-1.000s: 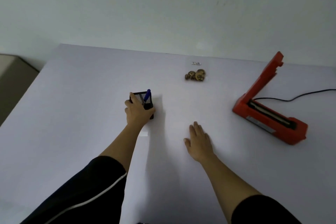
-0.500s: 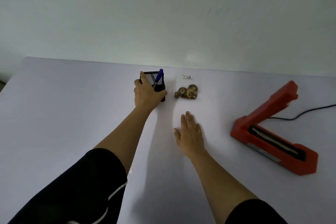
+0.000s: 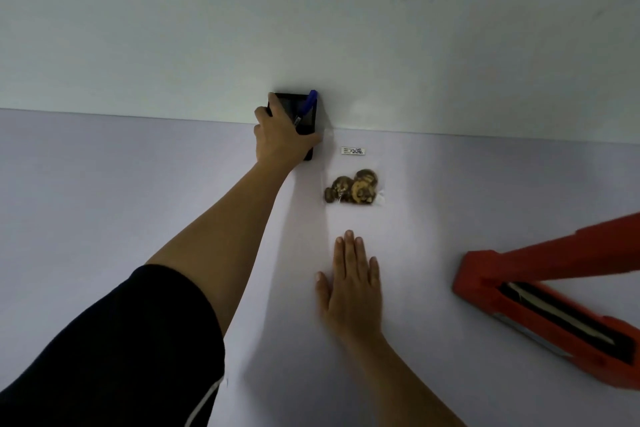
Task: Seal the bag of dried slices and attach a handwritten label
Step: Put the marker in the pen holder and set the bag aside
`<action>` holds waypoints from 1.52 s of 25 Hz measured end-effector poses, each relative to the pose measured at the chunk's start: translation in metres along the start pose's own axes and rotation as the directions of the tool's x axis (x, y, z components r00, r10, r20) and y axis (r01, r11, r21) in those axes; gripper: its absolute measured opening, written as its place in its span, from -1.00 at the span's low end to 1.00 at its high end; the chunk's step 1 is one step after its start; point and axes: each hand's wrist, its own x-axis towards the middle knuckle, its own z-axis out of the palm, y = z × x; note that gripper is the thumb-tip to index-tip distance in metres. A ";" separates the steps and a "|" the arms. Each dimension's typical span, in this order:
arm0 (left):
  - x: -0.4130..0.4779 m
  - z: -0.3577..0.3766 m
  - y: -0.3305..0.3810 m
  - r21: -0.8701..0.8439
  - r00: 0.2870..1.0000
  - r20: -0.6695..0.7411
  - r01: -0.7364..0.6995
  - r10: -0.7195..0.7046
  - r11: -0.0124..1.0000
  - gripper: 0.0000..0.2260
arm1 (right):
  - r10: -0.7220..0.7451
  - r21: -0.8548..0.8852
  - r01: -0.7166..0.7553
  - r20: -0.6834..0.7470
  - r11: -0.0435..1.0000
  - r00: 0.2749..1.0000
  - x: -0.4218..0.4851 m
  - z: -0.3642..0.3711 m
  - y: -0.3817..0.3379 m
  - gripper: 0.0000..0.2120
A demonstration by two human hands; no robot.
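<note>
A clear bag of brown dried slices (image 3: pixel 352 188) lies flat on the white table, with a small white handwritten label (image 3: pixel 354 150) at its far end. My left hand (image 3: pixel 281 135) is stretched out and grips a black mesh pen holder (image 3: pixel 302 121) at the table's far edge, against the wall. A blue pen (image 3: pixel 307 107) stands in the holder. My right hand (image 3: pixel 353 282) rests flat on the table, palm down, fingers together, a hand's length short of the bag. The red heat sealer (image 3: pixel 540 302) stands with its arm raised at the right.
The white table (image 3: pixel 104 201) ends at the pale wall (image 3: pixel 311 28) just behind the pen holder. The sealer's raised arm reaches out of the frame on the right.
My left hand has pushed the pen holder away from me, from the middle of the table to the far edge by the wall. My right hand has stayed flat on the table.
</note>
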 end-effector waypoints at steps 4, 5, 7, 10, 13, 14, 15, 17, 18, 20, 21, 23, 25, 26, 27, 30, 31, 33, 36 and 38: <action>-0.007 -0.004 0.005 0.015 0.999 0.036 0.008 -0.008 1.000 0.02 | 0.003 -0.015 -0.003 -0.019 1.000 1.000 0.000 0.003 0.000 -0.40; -0.016 -0.009 0.005 0.011 1.000 0.027 0.007 -0.007 1.000 0.01 | 0.012 -0.027 -0.012 -0.027 1.000 1.000 0.000 0.000 -0.001 -0.40; -0.039 -0.019 -0.005 -0.051 0.999 -0.035 -0.031 0.030 0.998 -0.11 | 0.007 -0.066 -0.005 0.020 0.998 1.000 0.000 -0.007 -0.003 -0.35; -0.101 -0.030 -0.061 -0.102 0.989 -0.114 -0.103 0.092 0.989 -0.45 | -0.064 -0.026 0.067 0.115 0.997 0.991 -0.019 -0.005 -0.016 -0.33; -0.173 -0.043 -0.138 -0.063 0.989 -0.149 -0.005 -0.004 0.998 -0.65 | -0.118 -0.017 0.119 0.080 0.993 0.990 -0.071 0.007 -0.048 -0.42; -0.195 -0.047 -0.163 -0.049 0.985 -0.161 0.051 -0.058 0.998 -0.69 | -0.146 0.013 0.145 0.087 0.989 0.985 -0.093 0.015 -0.059 -0.45; -0.217 -0.051 -0.185 -0.037 0.982 -0.164 0.095 -0.100 0.995 -0.72 | -0.158 0.039 0.155 0.093 0.987 0.983 -0.113 0.022 -0.067 -0.45; -0.254 -0.055 -0.218 -0.016 0.982 -0.136 0.134 -0.135 0.991 -0.74 | -0.134 0.062 0.130 0.075 0.990 0.988 -0.141 0.034 -0.078 -0.45; -0.270 -0.055 -0.231 0.001 0.987 -0.104 0.127 -0.126 0.992 -0.74 | -0.115 0.056 0.111 0.059 0.992 0.992 -0.147 0.037 -0.081 -0.47; -0.289 -0.053 -0.246 0.060 0.999 -0.004 0.054 -0.054 0.997 -0.68 | -0.097 0.019 0.097 0.027 0.995 0.995 -0.150 0.043 -0.084 -0.47; -0.294 -0.050 -0.251 0.093 0.999 0.053 -0.010 0.005 0.996 -0.64 | -0.102 0.005 0.102 0.024 0.995 0.994 -0.150 0.044 -0.084 -0.46; -0.295 -0.045 -0.256 0.147 0.985 0.130 -0.133 0.114 0.980 -0.62 | -0.103 -0.018 0.103 0.008 0.994 0.995 -0.151 0.046 -0.084 -0.45; -0.293 -0.043 -0.254 0.148 0.979 0.141 -0.167 0.147 0.975 -0.66 | -0.095 -0.022 0.094 -0.009 0.995 0.995 -0.150 0.048 -0.085 -0.45; -0.292 -0.043 -0.253 0.130 0.980 0.136 -0.160 0.142 0.978 -0.69 | -0.093 -0.030 0.092 -0.013 0.995 0.996 -0.151 0.050 -0.086 -0.44; -0.292 -0.043 -0.251 0.107 0.983 0.131 -0.145 0.131 0.984 -0.72 | -0.091 -0.041 0.090 -0.013 0.995 0.996 -0.151 0.050 -0.087 -0.44; -0.298 -0.042 -0.245 0.066 0.988 0.122 -0.108 0.099 0.992 -0.80 | -0.089 -0.049 0.088 -0.017 0.995 0.996 -0.150 0.052 -0.087 -0.43; -0.300 -0.041 -0.244 0.064 0.989 0.114 -0.099 0.092 0.993 -0.81 | -0.087 -0.043 0.086 -0.019 0.995 0.996 -0.150 0.052 -0.087 -0.43; -0.302 -0.039 -0.242 0.061 0.993 0.092 -0.082 0.076 0.995 -0.81 | -0.081 -0.027 0.080 -0.028 0.996 0.996 -0.151 0.052 -0.088 -0.42; -0.303 -0.037 -0.241 0.093 0.996 0.081 -0.043 0.035 0.995 -0.80 | -0.085 -0.020 0.085 -0.032 0.996 0.996 -0.152 0.054 -0.088 -0.42; -0.302 -0.033 -0.244 0.146 0.997 0.078 -0.012 0.001 0.989 -0.80 | -0.089 -0.028 0.089 -0.024 0.996 0.996 -0.152 0.054 -0.089 -0.42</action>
